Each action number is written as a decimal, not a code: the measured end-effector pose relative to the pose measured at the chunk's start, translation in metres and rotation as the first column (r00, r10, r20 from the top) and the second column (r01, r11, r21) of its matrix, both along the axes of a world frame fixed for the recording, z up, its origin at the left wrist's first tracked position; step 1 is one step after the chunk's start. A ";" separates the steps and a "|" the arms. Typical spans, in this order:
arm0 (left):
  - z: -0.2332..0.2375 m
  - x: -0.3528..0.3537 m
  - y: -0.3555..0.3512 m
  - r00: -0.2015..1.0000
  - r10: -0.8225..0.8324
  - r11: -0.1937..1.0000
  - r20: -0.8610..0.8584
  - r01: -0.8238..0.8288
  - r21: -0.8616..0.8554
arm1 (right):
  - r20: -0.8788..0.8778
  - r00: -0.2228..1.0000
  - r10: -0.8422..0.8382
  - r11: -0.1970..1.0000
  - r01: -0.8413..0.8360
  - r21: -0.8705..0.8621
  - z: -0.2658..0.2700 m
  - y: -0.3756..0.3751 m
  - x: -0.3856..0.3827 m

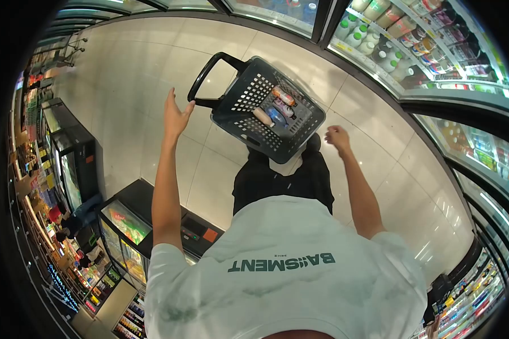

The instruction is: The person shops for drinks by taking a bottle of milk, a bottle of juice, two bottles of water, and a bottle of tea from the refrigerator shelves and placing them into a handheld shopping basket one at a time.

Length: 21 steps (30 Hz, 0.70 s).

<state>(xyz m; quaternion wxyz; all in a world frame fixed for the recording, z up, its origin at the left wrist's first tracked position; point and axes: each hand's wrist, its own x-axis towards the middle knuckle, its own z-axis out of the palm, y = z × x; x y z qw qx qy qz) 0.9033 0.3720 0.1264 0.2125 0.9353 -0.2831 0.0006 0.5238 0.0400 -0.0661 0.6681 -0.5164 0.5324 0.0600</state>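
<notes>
A dark grey shopping basket (250, 106) with perforated walls is on the floor by my feet, its black handle (195, 83) tilted out to the left. Inside are an orange-and-white bottle (284, 96), a dark-labelled package (284, 108), a blue-labelled clear bottle (277, 117) and a beige bottle (262, 117). My left hand (178, 117) is open, thumb and fingers spread, with the thumb tip right by the lower end of the handle. To the right of the basket, my right hand (337, 138) has its fingers curled in, with nothing showing in them.
Glass-door fridges with bottles (373, 42) line the far and right sides. Black freezer cabinets (124, 217) stand on the left. Light tiled floor (147, 73) surrounds the basket. A person (76, 220) is at the far left among shelves; trolleys (73, 51) stand at upper left.
</notes>
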 end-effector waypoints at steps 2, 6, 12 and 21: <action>-0.013 0.028 -0.011 0.989 -0.143 0.986 0.046 0.138 0.094 | -0.068 0.997 0.046 0.989 -0.036 0.144 -0.014 0.039 0.023; -0.044 0.075 -0.046 0.877 -0.222 0.940 -0.426 0.309 0.146 | -0.099 0.991 0.088 0.970 -0.062 0.237 -0.062 0.111 0.062; -0.082 0.087 -0.057 0.613 0.112 0.994 -0.782 -0.083 0.077 | -0.284 0.879 -0.382 0.783 0.472 0.407 -0.214 0.181 0.131; -0.088 0.081 -0.035 0.818 -0.019 1.000 -0.575 0.023 0.000 | -0.414 0.873 -0.258 0.821 0.424 0.382 -0.509 0.232 0.168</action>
